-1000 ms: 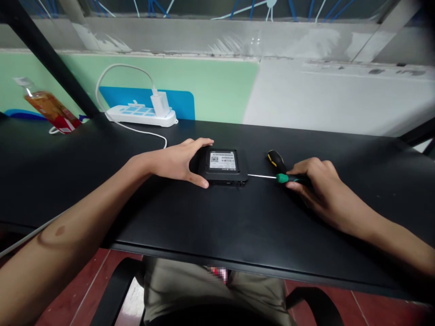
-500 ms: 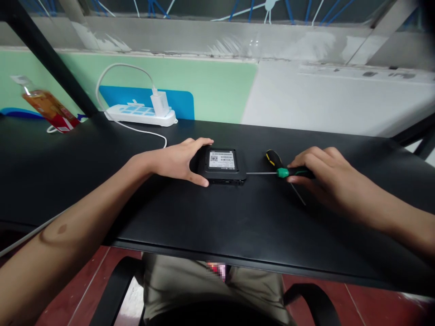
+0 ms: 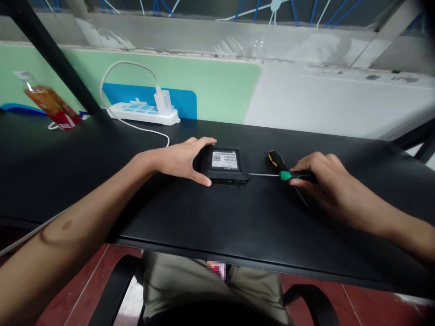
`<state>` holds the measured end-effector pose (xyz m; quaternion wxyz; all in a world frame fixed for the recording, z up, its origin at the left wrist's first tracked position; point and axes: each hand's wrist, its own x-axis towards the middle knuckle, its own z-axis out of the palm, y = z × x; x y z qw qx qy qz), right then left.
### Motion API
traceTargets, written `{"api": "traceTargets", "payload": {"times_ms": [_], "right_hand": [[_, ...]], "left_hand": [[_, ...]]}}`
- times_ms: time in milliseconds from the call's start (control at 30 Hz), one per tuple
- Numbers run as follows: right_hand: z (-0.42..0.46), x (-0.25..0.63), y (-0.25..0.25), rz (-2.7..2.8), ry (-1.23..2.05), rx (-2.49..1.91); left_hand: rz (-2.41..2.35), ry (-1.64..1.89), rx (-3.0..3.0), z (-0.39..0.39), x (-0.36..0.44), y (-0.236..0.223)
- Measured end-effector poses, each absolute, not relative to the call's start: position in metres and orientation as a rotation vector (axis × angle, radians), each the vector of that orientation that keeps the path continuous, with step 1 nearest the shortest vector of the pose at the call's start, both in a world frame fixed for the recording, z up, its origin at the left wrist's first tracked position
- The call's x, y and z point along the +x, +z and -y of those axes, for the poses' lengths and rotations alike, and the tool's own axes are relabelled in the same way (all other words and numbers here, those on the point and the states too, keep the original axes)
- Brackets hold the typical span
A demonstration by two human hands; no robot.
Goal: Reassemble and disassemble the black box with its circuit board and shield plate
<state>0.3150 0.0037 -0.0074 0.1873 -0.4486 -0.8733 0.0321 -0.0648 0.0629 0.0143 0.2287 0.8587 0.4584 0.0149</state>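
A flat black box [image 3: 212, 175] with a white printed label [image 3: 224, 159] facing up lies on the black desk; it looks like a drive case. My left hand [image 3: 181, 159] clasps its left side, thumb along the near edge and fingers along the far edge. In my right hand [image 3: 321, 174] is a screwdriver with a green and black handle [image 3: 284, 176], held level and pointing left. Its shaft reaches the box's right edge near the front corner; whether the tip is inside a gap I cannot make out. A second screwdriver, black and yellow [image 3: 276, 158], lies slanted behind it, partly hidden.
A white power strip [image 3: 142, 113] with a plugged-in charger [image 3: 163, 102] and white cable [image 3: 136, 127] stands against the wall. A drink bottle [image 3: 54, 104] is at the back left. The desk's front edge [image 3: 204, 256] lies just above my lap.
The whole view has shifted slightly. Both hands, the box and the screwdriver keep nearly the same positions relative to each other.
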Motion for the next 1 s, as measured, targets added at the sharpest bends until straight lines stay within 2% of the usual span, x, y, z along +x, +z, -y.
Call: {"api": "traceTargets", "payload": {"times_ms": [100, 233, 567, 800, 1000], "right_hand": [[0.003, 0.315, -0.024, 2.363, 0.223, -1.349], [0.010, 0.313, -0.039, 2.294, 0.199, -1.429], [0.007, 0.310, -0.035, 2.351, 0.174, -1.382], [0.017, 0.314, -0.046, 2.314, -0.039, -1.351], [0.019, 0.321, -0.047, 2.306, -0.086, -1.360]], "left_hand": [[-1.255, 0.053, 2.356, -0.065, -0.066, 0.013], [-1.264, 0.049, 2.357, -0.066, -0.067, 0.012], [-1.258, 0.048, 2.354, -0.068, -0.068, 0.012], [-1.277, 0.004, 2.324, -0.067, -0.069, 0.013], [-1.259, 0.008, 2.346, -0.068, -0.071, 0.012]]}}
